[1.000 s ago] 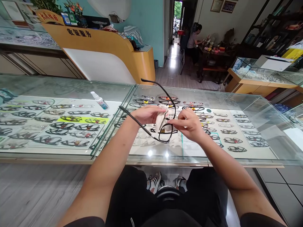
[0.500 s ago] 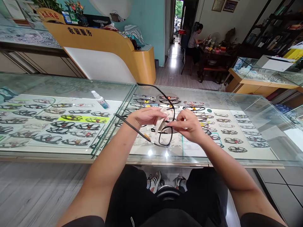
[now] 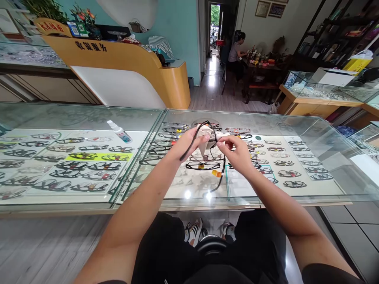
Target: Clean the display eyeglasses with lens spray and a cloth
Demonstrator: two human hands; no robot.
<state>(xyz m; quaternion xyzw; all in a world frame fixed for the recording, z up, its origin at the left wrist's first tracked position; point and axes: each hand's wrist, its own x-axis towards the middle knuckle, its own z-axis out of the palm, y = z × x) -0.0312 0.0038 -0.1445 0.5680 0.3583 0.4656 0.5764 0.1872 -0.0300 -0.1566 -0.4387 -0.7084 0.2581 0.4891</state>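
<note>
While both hands meet above the glass counter (image 3: 174, 191) in the head view, a pair of black-framed glasses (image 3: 214, 136) is held up between them, clear of the glass top. The left hand (image 3: 188, 144) has its thumb and fingers closed on a pale cloth (image 3: 203, 148), pressed against the front of the glasses. The right hand (image 3: 237, 152) pinches the other side of the frame between thumb and bent forefinger; the exact point of contact is too small to tell. One temple arm curves over the left hand towards the wrist, while the other hangs down beside the right hand, an orange tag (image 3: 216, 173) on it. Cloth and fingers hide much of the lenses.

Beneath the hands, inside the counter, lie rows of display frames (image 3: 203, 165), partly covered from sight by the hands and forearms. Well apart to the left, a white spray bottle (image 3: 120, 132) with a blue label is on the counter, beyond a yellow-green strip (image 3: 97, 156) bearing two frames. Across the floor is an orange desk (image 3: 118, 51); farther back, a person (image 3: 236, 53) sits at a cluttered dark table (image 3: 263, 71). A white box (image 3: 333, 77) rests on another display case (image 3: 322, 94) at the right.
</note>
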